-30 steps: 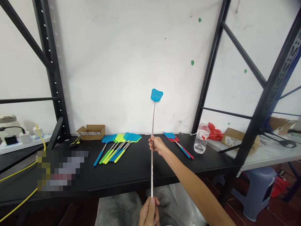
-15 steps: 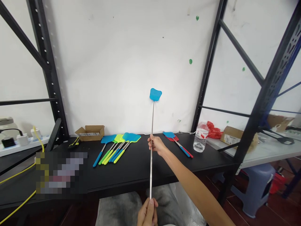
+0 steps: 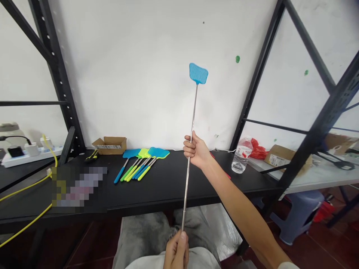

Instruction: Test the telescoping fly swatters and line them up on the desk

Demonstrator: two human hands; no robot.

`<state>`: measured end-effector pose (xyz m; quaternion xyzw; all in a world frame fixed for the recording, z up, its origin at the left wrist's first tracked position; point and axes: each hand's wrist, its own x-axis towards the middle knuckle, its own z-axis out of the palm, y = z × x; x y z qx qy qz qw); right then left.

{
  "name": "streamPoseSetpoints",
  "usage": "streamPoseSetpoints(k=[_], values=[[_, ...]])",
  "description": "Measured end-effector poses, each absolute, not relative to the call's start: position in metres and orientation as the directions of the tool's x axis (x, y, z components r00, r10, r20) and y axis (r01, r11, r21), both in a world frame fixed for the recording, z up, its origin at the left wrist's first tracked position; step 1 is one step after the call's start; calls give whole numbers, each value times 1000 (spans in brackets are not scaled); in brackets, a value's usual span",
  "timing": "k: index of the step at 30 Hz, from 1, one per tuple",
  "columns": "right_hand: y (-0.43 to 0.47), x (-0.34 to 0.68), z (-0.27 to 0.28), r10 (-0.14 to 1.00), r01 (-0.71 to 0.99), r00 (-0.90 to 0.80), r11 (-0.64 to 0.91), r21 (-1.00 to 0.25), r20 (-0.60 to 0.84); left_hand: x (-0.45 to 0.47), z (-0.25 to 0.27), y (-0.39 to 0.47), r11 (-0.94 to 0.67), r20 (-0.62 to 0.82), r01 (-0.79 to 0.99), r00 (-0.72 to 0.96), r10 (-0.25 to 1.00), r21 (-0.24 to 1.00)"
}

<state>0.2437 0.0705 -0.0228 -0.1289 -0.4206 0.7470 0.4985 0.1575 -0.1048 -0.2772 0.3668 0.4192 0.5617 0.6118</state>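
Observation:
A fly swatter [image 3: 198, 74] with a blue slotted head and a long extended metal rod stands slanted upright before me. My left hand [image 3: 177, 251] is closed round its lower end near my lap, covering the handle. Higher up, about the middle of the rod, my right hand [image 3: 195, 149] has its fingers wrapped round the metal. Several shorter fly swatters [image 3: 143, 168] with blue, yellow and green handles lie side by side on the black table [image 3: 168, 186]. Behind my right arm, only bits of a red swatter [image 3: 228, 175] show.
An open cardboard box [image 3: 112, 146] stands by the wall. A water bottle [image 3: 241, 157] is at the right, near a red plastic bag [image 3: 257, 150] and another carton [image 3: 283, 157]. A yellow cable [image 3: 33, 180] and a power strip [image 3: 33, 155] are at the left. Black rack posts [image 3: 259, 74] flank the table.
The swatter's head has risen, come nearer and tilted to the right, its face turned more towards me. My right hand has moved up with the rod. The view has shifted a little.

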Motion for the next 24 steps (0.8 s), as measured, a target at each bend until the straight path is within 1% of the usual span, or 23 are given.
streamPoseSetpoints(k=[3,8,11,14,16,18,22,24], values=[[54,235,-27,833,-635,-506,-184,-750,224,159,-283,-111,76,-72,-398,26,997,914],[39,222,-43,845,-631,-494,-184,-754,207,158,-288,-118,83,-92,-438,1,996,895],[23,206,-68,854,-585,-497,-200,-786,153,157,-288,-116,74,-85,-486,0,996,871],[4,187,-102,860,-510,-503,-215,-833,85,154,-289,-112,10,-26,-515,-24,999,857],[-7,179,-120,861,-470,-506,-229,-852,48,152,-289,-111,-37,22,-493,-37,999,869],[-15,178,-131,868,-461,-496,-234,-856,30,151,-289,-112,-50,39,-465,-33,999,884],[-22,192,-133,885,-499,-463,-206,-842,57,150,-286,-115,-60,66,-422,1,998,904],[-22,201,-129,869,-508,-490,-221,-833,68,150,-284,-114,-64,84,-410,31,996,910]])
